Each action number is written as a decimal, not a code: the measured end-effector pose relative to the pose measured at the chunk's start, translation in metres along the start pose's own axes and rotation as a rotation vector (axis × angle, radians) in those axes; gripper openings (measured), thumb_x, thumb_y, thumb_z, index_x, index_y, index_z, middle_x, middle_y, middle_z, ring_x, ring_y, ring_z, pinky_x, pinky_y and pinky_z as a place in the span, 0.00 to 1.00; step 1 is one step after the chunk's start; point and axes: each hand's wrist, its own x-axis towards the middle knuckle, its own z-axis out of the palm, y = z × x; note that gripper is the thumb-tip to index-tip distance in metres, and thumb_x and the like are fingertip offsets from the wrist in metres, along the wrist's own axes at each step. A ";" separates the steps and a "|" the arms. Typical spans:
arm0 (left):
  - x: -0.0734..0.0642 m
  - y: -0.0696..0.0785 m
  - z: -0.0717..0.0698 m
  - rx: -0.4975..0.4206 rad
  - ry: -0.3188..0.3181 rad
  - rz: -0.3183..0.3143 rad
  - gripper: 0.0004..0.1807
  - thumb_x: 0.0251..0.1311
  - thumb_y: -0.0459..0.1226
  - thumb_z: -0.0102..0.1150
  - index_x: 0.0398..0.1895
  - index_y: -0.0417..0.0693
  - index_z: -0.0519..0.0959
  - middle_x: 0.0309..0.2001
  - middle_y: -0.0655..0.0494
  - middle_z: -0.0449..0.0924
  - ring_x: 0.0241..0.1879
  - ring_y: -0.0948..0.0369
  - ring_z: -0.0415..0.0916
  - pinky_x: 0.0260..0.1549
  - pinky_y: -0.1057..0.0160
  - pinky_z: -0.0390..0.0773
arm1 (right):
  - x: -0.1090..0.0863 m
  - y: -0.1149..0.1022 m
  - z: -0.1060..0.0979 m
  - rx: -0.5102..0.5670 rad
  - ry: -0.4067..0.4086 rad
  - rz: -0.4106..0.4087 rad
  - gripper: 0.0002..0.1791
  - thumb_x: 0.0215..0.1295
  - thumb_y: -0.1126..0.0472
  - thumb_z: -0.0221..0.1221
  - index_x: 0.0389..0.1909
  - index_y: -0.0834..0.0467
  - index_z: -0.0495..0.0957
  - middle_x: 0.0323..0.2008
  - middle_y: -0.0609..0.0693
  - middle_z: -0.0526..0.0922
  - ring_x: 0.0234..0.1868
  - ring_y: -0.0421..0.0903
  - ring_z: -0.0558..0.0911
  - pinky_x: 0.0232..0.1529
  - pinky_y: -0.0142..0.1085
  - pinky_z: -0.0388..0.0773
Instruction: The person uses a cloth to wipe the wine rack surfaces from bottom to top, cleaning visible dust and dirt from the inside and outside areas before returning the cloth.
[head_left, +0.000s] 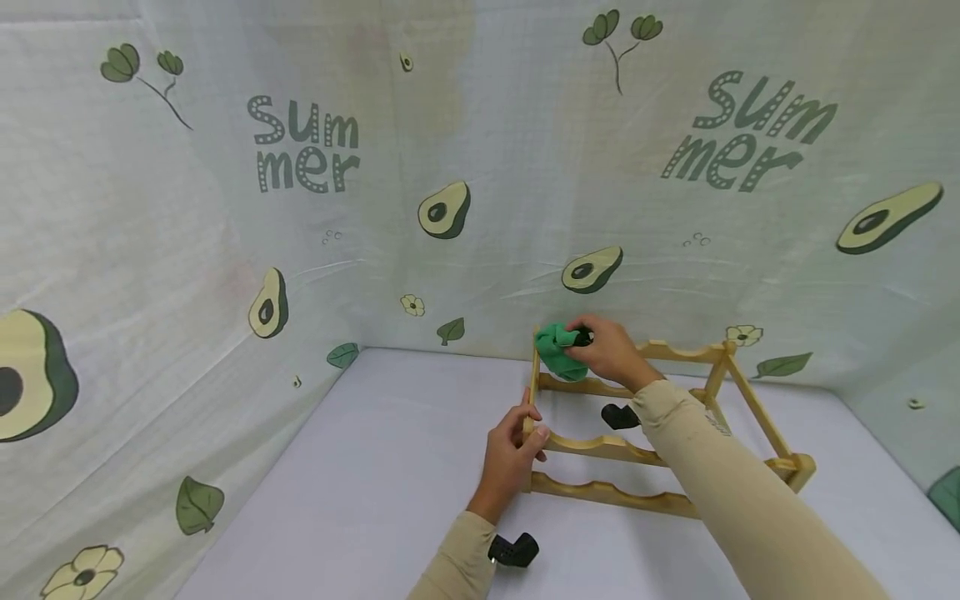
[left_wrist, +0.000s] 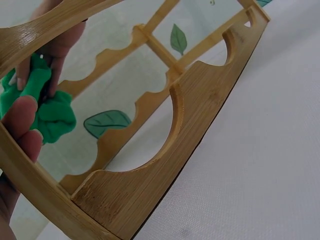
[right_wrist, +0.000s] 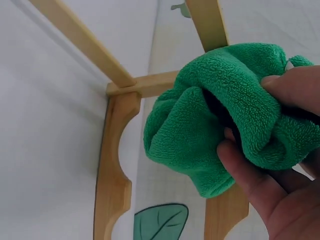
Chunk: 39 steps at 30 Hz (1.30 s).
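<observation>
A pale wooden rack (head_left: 600, 448) with scalloped rails stands on the white surface. My left hand (head_left: 510, 454) grips its left side near the front, fingers and thumb around the side bar. At the rack's back left corner, my right hand (head_left: 603, 350) holds a bunched green terry cloth (head_left: 558, 350) against the wood. In the right wrist view the folded cloth (right_wrist: 220, 115) is pinched between thumb and fingers and covers part of a rail. Through the rack, the left wrist view shows the cloth (left_wrist: 55, 115) beyond the left fingertips.
A white-covered table (head_left: 360, 467) lies under the rack. Behind and to the left hangs a pale curtain (head_left: 510, 158) printed with avocados, leaves and lettering, close to the rack's back. A black device (head_left: 516, 550) sits at the left wrist, another (head_left: 619, 416) at the right.
</observation>
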 end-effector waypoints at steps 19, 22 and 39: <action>0.004 -0.029 0.002 0.006 -0.002 0.035 0.08 0.68 0.37 0.61 0.48 0.51 0.76 0.25 0.55 0.78 0.20 0.58 0.78 0.23 0.51 0.81 | -0.021 0.011 -0.039 -0.095 0.075 0.099 0.16 0.66 0.63 0.62 0.53 0.63 0.77 0.52 0.64 0.81 0.50 0.60 0.79 0.50 0.55 0.76; 0.003 -0.031 0.002 0.017 -0.011 0.038 0.08 0.69 0.41 0.61 0.48 0.54 0.76 0.22 0.52 0.76 0.21 0.60 0.78 0.24 0.53 0.81 | -0.028 0.017 -0.051 -0.105 0.077 0.113 0.16 0.66 0.63 0.61 0.53 0.62 0.77 0.51 0.63 0.81 0.48 0.60 0.79 0.48 0.54 0.76; 0.003 -0.029 0.000 0.035 -0.014 0.043 0.08 0.69 0.41 0.60 0.47 0.53 0.76 0.22 0.51 0.77 0.20 0.53 0.79 0.23 0.48 0.81 | -0.053 0.042 -0.079 -0.112 0.080 0.177 0.17 0.69 0.63 0.59 0.55 0.65 0.74 0.53 0.67 0.78 0.49 0.63 0.78 0.46 0.54 0.76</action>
